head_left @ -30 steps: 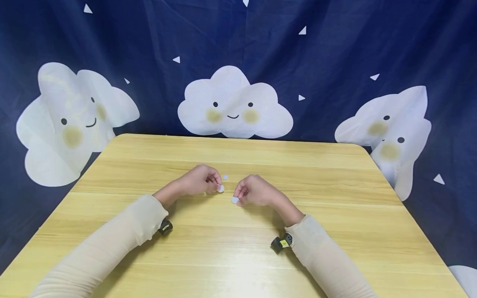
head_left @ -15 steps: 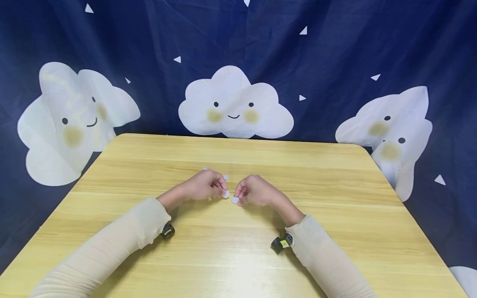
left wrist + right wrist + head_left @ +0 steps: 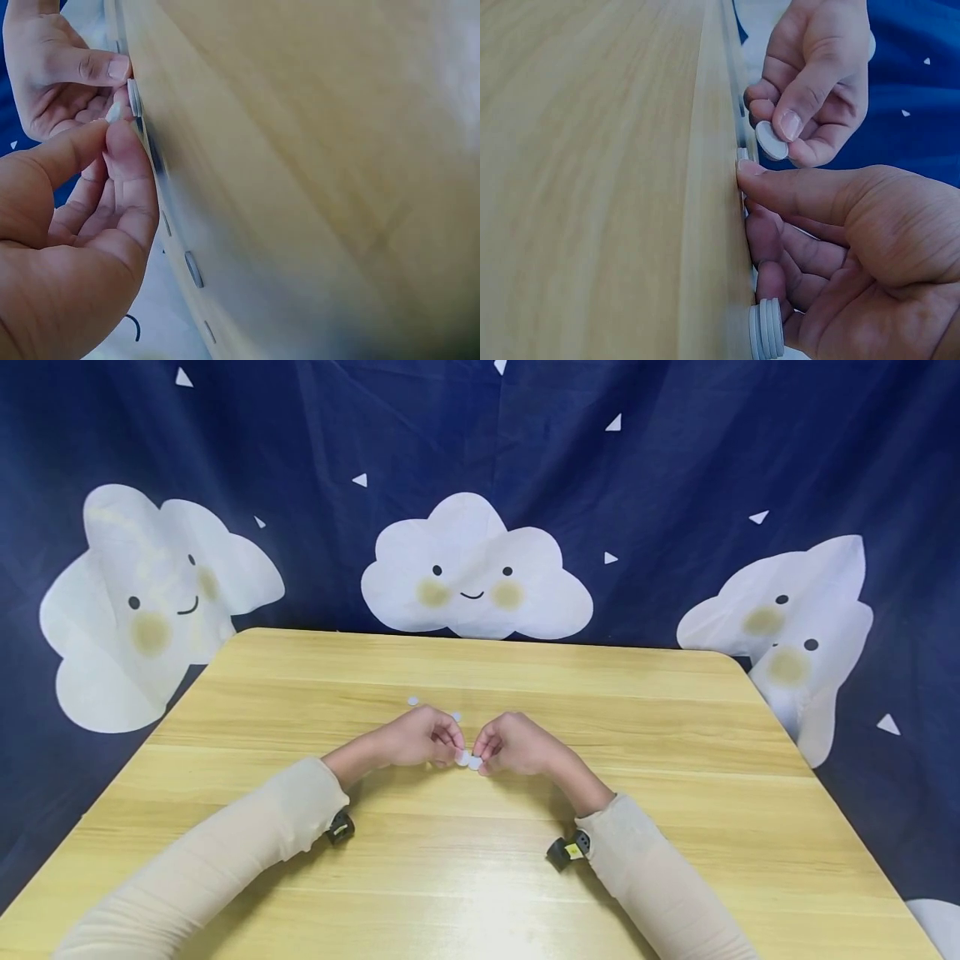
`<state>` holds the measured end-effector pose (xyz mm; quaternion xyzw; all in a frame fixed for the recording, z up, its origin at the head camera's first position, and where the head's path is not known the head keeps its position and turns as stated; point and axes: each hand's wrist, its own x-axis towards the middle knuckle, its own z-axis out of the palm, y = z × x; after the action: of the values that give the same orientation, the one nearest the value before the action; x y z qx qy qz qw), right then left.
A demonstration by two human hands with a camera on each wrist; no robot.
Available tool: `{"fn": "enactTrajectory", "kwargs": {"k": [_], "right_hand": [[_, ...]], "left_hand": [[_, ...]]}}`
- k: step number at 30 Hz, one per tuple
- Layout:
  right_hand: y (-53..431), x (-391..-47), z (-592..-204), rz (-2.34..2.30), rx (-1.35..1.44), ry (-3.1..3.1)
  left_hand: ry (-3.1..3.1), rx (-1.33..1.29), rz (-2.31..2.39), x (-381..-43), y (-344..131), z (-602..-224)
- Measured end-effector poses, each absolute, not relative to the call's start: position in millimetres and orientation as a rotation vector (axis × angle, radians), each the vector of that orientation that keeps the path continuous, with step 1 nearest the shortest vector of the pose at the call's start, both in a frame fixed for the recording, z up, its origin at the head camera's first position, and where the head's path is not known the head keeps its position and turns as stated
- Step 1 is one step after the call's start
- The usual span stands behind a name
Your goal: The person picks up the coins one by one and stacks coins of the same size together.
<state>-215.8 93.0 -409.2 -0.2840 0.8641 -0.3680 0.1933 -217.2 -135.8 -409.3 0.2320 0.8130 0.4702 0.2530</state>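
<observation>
Between thumb and index finger, my left hand point(image 3: 423, 737) pinches a small white disc point(image 3: 771, 140), tilted and close above the table in the right wrist view. Right beside it, my right hand point(image 3: 516, 745) holds another white disc point(image 3: 475, 762) at the tabletop, thumb at its edge. In the head view the two discs overlap between the fingertips. The left wrist view shows the held disc point(image 3: 114, 112) edge-on, right at the disc point(image 3: 135, 97) by the right fingers.
On the wooden table point(image 3: 480, 860), loose white discs lie behind the left hand, one disc point(image 3: 412, 701) farther back. A stack of several discs point(image 3: 766, 330) stands by the right palm in the right wrist view. A blue cloud-print curtain point(image 3: 637, 485) hangs behind.
My left hand has moved right and toward me, bringing its disc up against the one at my right hand. A disc behind it has come into view. The right hand stays put.
</observation>
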Motion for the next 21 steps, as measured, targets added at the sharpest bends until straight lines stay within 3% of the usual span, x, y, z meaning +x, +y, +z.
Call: {"fn": "enactTrajectory", "kwargs": {"k": [21], "right_hand": [[91.4, -215.2, -409.9, -1.007, -0.793, 2.445]], "left_hand": [[2.033, 0.292, 1.442, -215.0, -126.2, -415.9]]}}
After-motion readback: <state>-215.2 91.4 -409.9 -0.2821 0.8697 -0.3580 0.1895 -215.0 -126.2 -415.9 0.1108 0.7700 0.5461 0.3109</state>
